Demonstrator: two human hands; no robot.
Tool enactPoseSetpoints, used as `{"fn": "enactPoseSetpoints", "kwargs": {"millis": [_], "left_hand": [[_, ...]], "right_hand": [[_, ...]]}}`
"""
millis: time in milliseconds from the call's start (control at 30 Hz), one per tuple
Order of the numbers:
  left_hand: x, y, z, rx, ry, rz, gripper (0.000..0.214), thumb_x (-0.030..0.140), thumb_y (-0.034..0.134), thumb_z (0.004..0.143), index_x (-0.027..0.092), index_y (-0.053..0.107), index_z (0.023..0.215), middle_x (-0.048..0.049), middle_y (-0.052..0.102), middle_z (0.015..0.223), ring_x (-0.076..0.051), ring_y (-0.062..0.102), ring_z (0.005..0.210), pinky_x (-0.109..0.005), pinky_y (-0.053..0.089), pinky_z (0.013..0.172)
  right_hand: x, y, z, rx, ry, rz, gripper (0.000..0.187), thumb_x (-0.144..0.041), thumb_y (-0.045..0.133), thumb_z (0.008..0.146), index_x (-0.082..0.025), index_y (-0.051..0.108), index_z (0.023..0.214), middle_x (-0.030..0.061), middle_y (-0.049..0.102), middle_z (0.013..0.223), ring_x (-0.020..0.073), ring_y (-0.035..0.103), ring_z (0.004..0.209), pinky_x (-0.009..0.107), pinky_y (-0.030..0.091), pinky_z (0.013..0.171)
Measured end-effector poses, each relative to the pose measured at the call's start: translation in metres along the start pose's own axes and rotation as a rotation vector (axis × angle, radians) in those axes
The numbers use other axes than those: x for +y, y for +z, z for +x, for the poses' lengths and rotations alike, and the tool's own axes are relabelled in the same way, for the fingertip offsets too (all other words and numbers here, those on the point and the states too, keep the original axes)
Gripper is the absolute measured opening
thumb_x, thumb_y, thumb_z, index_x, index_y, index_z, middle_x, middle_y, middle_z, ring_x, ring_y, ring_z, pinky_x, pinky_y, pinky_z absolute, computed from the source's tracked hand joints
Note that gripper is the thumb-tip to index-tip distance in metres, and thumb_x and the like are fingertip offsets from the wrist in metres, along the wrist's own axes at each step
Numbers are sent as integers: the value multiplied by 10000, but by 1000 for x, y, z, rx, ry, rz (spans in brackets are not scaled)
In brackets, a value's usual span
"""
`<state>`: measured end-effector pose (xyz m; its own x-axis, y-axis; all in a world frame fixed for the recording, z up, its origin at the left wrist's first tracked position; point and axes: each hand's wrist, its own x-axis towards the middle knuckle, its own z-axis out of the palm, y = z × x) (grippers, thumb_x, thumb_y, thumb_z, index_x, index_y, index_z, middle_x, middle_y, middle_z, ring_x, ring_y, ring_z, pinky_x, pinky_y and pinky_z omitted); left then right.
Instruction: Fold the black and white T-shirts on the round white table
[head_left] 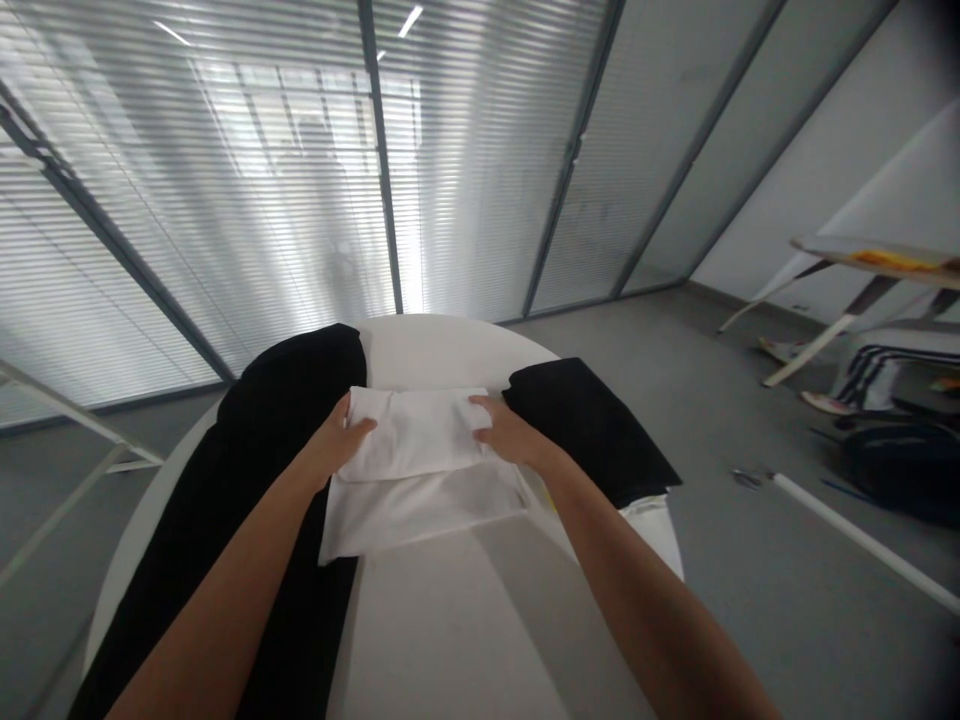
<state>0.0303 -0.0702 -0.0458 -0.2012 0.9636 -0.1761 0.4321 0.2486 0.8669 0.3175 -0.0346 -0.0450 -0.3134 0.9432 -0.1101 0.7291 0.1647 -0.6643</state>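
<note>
A white cloth (420,510), perhaps a garment, lies on the round white table with its far part folded over into a flat layer. My left hand (336,440) grips the left edge of that folded layer, thumb on top and fingers hidden behind or under it. At the right edge, my right hand (508,430) holds the same layer, its thumb and a finger showing on top. To the left, a long black cloth (259,420) stretches along the table, partly under my left forearm. A folded black cloth (589,425) rests just beyond my right hand.
Pale fabric edges (649,505) show under the folded black cloth. The round white table (442,345) stands near a glass wall with blinds (465,150). On the floor at right are a white pole (862,545), a dark bag (904,470) and another table (862,255); someone's striped trouser leg (874,375) shows there.
</note>
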Motion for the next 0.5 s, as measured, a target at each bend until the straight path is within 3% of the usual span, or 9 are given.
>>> {"fn": "enactPoseSetpoints", "kwargs": {"millis": [133, 233, 333, 400, 500], "left_hand": [[10, -2, -10, -11, 14, -7, 650, 302, 619, 795, 216, 405, 1403, -130, 550, 1346, -243, 585, 1136, -352, 460, 939], [23, -5, -23, -19, -103, -195, 724, 289, 638, 782, 249, 338, 1439, -124, 564, 1327, -218, 648, 986, -315, 529, 770], [31, -12, -40, -27, -184, -318, 758, 315, 648, 786, 295, 298, 1458, -105, 599, 1268, -191, 667, 823, -291, 533, 634], [28, -18, -51, -51, -142, -285, 744, 327, 652, 786, 302, 320, 1451, -93, 612, 1246, -186, 665, 810, -288, 534, 638], [11, -25, -65, -161, -66, -110, 764, 360, 671, 771, 259, 339, 1452, -106, 575, 1312, -217, 654, 954, -311, 539, 779]], "right_hand": [[-6, 0, -12, 58, 74, 219, 583, -96, 552, 776, -194, 499, 1348, 87, 577, 1309, 195, 582, 1106, 322, 443, 960], [-6, -7, -23, 82, 131, 430, 563, -128, 557, 764, -185, 516, 1323, 64, 656, 1139, 180, 639, 912, 290, 499, 813], [-4, -15, -38, 86, 89, 558, 530, -175, 580, 763, -209, 542, 1291, 34, 666, 1068, 159, 635, 849, 256, 499, 758], [-3, -18, -50, 25, 86, 556, 498, -203, 588, 777, -224, 554, 1273, 26, 662, 1025, 142, 624, 780, 232, 496, 684], [-1, -17, -65, -133, 144, 381, 430, -251, 596, 806, -227, 574, 1235, 18, 631, 867, 111, 556, 602, 198, 445, 510]]}}
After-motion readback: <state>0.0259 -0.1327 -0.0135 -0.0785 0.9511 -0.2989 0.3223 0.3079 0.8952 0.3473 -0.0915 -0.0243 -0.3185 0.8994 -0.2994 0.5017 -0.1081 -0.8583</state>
